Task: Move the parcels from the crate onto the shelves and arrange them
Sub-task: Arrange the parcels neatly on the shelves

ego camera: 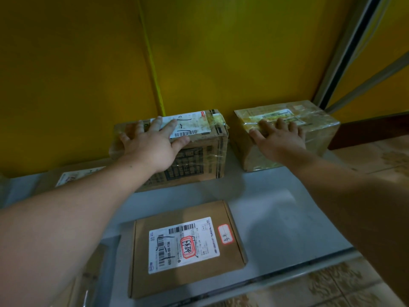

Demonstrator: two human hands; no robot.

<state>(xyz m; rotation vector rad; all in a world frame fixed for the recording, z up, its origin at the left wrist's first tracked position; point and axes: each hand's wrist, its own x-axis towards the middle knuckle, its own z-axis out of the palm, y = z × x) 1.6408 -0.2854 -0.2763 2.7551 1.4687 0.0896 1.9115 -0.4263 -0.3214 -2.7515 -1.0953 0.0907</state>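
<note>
fingers [159,122] spread flat, nothing gripped: left hand [152,141] rests on printed carton [199,160], right hand [281,138] on taped box [316,134], both at back of grey shelf [276,213]; flat parcel [188,247] nearer front. risk: uneven push skews boxes, glossy tape [245,117] lets palm slip.

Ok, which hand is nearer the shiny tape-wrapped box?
Right. The right hand rests on the tape-wrapped box; the left hand lies on the printed carton to its left.
</note>
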